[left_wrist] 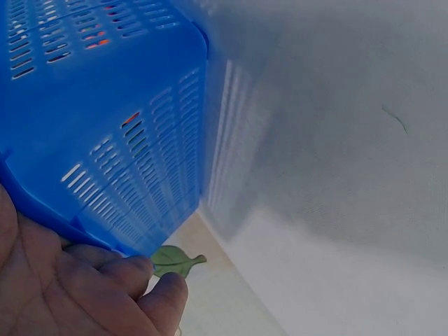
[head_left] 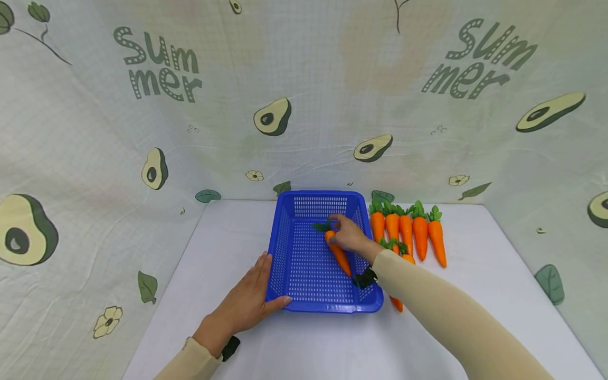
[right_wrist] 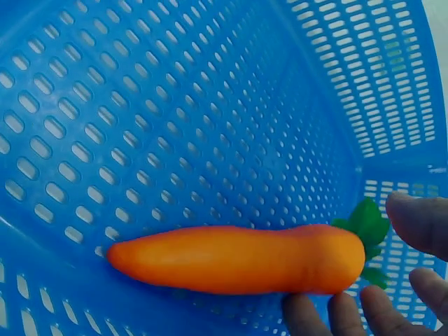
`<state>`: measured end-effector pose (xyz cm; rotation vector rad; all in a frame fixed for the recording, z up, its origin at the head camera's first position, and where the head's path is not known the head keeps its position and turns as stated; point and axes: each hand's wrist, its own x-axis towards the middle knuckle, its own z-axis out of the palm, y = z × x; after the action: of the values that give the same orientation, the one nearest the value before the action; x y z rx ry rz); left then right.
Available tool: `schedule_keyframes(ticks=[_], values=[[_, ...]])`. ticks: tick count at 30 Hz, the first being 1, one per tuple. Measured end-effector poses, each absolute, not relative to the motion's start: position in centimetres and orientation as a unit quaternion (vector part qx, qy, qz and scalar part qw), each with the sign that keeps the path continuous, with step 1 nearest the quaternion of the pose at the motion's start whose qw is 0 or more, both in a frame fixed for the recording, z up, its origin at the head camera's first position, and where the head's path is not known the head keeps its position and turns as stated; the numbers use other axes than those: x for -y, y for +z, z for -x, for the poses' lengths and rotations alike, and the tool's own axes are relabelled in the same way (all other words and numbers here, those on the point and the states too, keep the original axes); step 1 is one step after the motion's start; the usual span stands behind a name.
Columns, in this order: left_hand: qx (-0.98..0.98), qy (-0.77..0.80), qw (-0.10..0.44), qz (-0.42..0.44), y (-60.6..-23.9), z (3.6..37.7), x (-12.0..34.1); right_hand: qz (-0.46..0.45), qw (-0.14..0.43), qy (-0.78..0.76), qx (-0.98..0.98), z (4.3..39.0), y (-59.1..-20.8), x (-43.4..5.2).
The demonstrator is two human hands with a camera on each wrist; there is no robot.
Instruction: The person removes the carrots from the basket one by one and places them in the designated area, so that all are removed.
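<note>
A blue plastic basket [head_left: 304,307] with slotted walls stands on the white table, one orange carrot [head_left: 340,255] with green leaves inside it. My right hand [head_left: 350,234] reaches in over the carrot's leafy end. In the right wrist view, the fingertips [right_wrist: 343,313] are right at the carrot's thick end, while the thumb [right_wrist: 418,222] stands apart near the leaves [right_wrist: 368,227]. My left hand [head_left: 249,298] rests on the basket's left side, fingers stretched along the wall and thumb over the near rim. The left wrist view shows those fingers [left_wrist: 126,276] beside the rim.
Right of the basket, several carrots [head_left: 420,237] lie in a row, leaves pointing away from me. More carrots [head_left: 396,304] nearer to me are partly covered by the right sleeve [head_left: 432,295]. A printed cloth [head_left: 313,68] hangs behind the table and at its sides.
</note>
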<state>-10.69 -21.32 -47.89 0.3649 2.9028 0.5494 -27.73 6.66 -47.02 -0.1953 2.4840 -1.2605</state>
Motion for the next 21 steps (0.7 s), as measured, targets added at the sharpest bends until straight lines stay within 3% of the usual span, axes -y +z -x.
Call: schedule_keyframes(ticks=[21], values=[[-0.971, 0.191, 0.085, -0.118, -47.7, 10.7, 21.1, -0.011, 0.327, -0.552, -0.767, 27.0, -47.7, -5.1]])
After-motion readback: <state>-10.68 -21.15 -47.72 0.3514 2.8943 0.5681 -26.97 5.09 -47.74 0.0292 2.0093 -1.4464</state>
